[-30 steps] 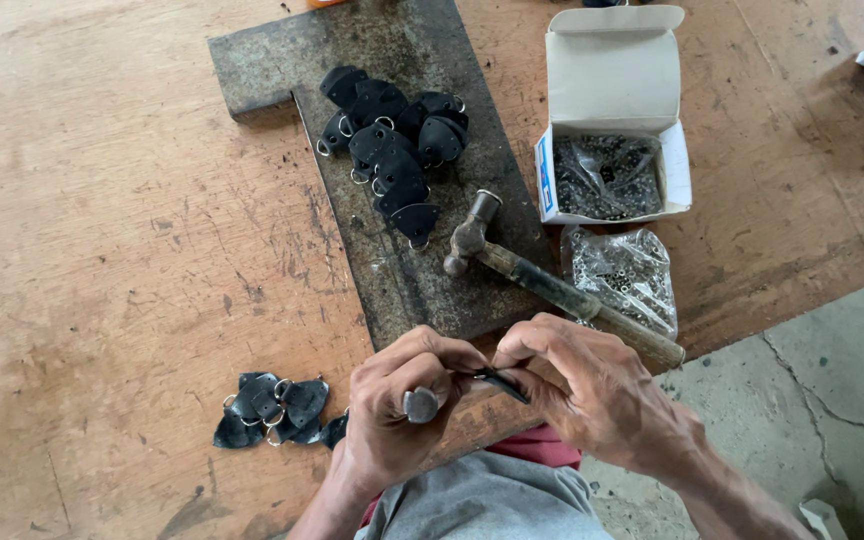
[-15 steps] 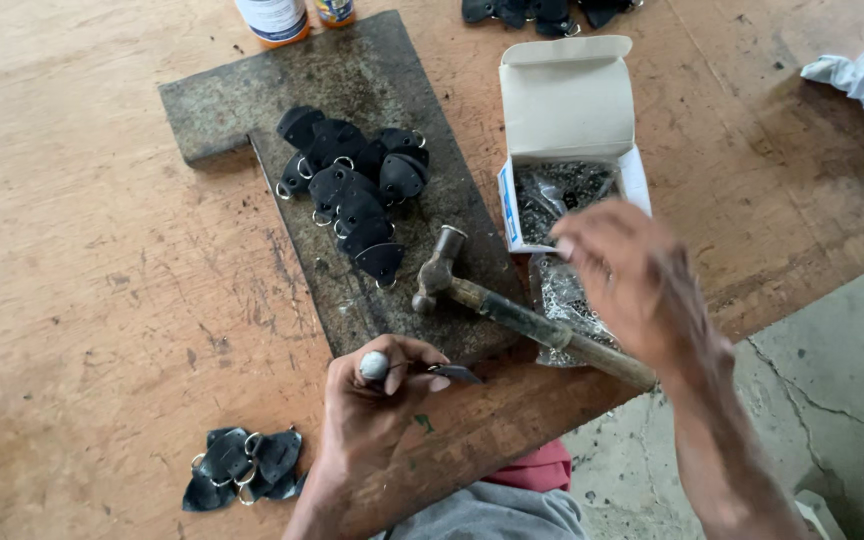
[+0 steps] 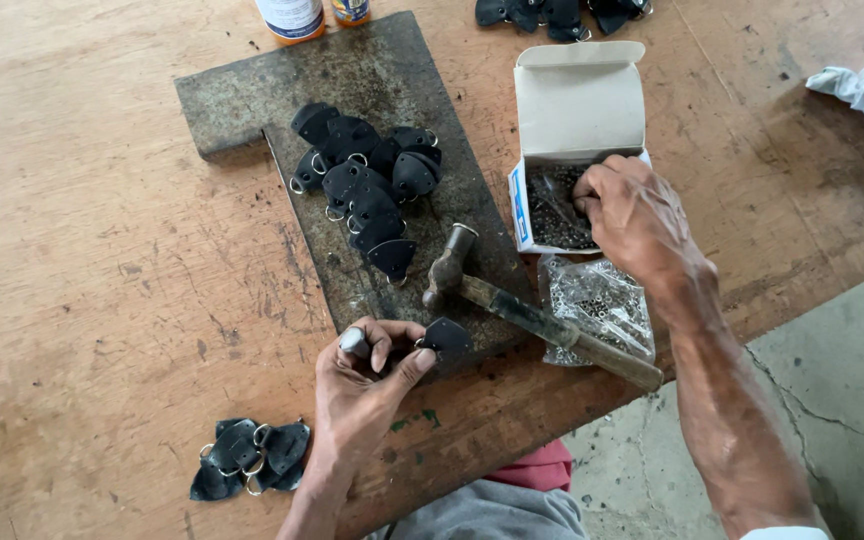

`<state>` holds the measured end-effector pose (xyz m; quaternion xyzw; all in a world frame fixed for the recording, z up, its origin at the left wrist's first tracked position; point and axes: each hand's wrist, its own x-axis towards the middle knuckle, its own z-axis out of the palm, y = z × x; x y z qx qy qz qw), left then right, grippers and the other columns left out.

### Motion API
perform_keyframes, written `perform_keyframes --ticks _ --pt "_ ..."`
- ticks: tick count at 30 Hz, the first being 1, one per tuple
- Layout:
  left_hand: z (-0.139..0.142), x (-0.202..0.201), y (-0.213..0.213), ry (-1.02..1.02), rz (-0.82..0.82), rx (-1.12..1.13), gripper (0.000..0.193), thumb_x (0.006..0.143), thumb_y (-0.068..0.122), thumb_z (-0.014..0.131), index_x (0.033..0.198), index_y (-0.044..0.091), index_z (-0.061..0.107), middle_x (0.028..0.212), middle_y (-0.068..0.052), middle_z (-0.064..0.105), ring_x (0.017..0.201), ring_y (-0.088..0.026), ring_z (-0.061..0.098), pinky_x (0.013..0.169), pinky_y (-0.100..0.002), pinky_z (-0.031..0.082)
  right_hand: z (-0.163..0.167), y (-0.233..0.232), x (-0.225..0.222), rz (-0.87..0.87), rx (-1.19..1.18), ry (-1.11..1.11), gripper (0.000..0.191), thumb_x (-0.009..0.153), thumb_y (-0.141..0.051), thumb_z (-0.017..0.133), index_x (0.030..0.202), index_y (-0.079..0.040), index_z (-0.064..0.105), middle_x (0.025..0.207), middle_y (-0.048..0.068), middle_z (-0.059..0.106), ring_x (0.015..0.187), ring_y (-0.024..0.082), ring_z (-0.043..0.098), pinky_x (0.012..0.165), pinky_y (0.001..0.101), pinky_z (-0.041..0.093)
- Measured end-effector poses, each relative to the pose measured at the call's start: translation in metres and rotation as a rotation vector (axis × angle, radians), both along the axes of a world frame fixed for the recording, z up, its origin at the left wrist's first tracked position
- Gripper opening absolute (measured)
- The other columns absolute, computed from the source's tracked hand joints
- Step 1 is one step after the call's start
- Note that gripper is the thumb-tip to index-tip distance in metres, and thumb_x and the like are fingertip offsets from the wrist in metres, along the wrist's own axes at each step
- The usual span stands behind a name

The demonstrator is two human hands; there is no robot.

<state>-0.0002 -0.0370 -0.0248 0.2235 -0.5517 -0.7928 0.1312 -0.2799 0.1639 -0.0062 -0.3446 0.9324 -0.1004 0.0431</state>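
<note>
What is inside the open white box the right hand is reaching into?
The box holds a heap of small dark metal pieces, too small to identify. The right hand covers the right part of the contents, so what its fingertips touch is hidden.

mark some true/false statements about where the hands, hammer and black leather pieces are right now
1. The right hand has its fingers in the open cardboard box. True.
2. The left hand grips the hammer. False: the hammer lies on the metal slab and wooden table, untouched; the left hand holds a black leather piece and a small metal tool.
3. A pile of black leather pieces sits on the metal slab. True.
4. The clear bag of small metal parts lies inside the box. False: it lies on the table below the box.
</note>
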Motion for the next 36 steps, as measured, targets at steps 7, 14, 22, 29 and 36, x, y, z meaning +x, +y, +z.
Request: perform_keyframes --ticks 7,14,22,29,36 --pt "-0.001 0.002 0.0 0.012 0.011 0.036 0.037 0.086 -0.001 0.078 0.076 0.009 0.044 0.109 -0.013 0.073 0.089 -0.01 0.064 0.081 -0.025 0.055 0.004 -0.002 -0.001 0.002 -0.003 -0.018 0.006 0.088 -0.004 0.073 0.094 -0.003 0.075 0.096 0.012 0.07 0.088 0.026 0.067 0.082 0.0428 0.054" --pt "-0.001 0.003 -0.002 -0.057 0.068 0.058 0.04 0.083 0.002 0.079 0.071 0.01 0.041 0.105 -0.011 0.077 0.082 -0.012 0.069 0.077 -0.027 0.061 0.007 -0.001 -0.005 0.036 -0.172 -0.031 0.007 0.094 -0.007 0.073 0.095 -0.001 0.073 0.089 0.011 0.071 0.076 0.02 0.067 0.065 0.0351 0.056" --pt "-0.006 -0.002 0.007 0.037 0.105 0.059 0.037 0.084 0.001 0.081 0.076 0.01 0.047 0.1 -0.011 0.076 0.086 -0.008 0.064 0.079 -0.025 0.056 0.045 -0.006 0.077 0.1 -0.604 -0.292 0.007 0.106 -0.009 0.062 0.106 -0.006 0.069 0.093 0.005 0.072 0.078 0.01 0.067 0.064 0.0216 0.06" --pt "-0.007 -0.004 0.008 0.02 0.097 0.112 0.035 0.083 0.002 0.081 0.078 0.009 0.048 0.101 -0.011 0.076 0.085 -0.007 0.063 0.075 -0.024 0.056 0.032 -0.034 0.141 0.277 -0.568 -0.43 0.009 0.095 -0.003 0.068 0.102 -0.009 0.069 0.092 0.003 0.074 0.076 0.007 0.068 0.059 0.0199 0.059" --pt "-0.007 -0.005 0.01 0.134 0.115 0.234 0.042 0.082 -0.006 0.08 0.078 0.01 0.04 0.104 -0.016 0.075 0.092 -0.011 0.069 0.082 -0.026 0.06 0.012 -0.044 0.151 0.231 -0.815 -0.719 0.017 0.092 0.008 0.069 0.1 -0.006 0.074 0.114 0.001 0.06 0.101 0.007 0.067 0.092 0.0197 0.063"
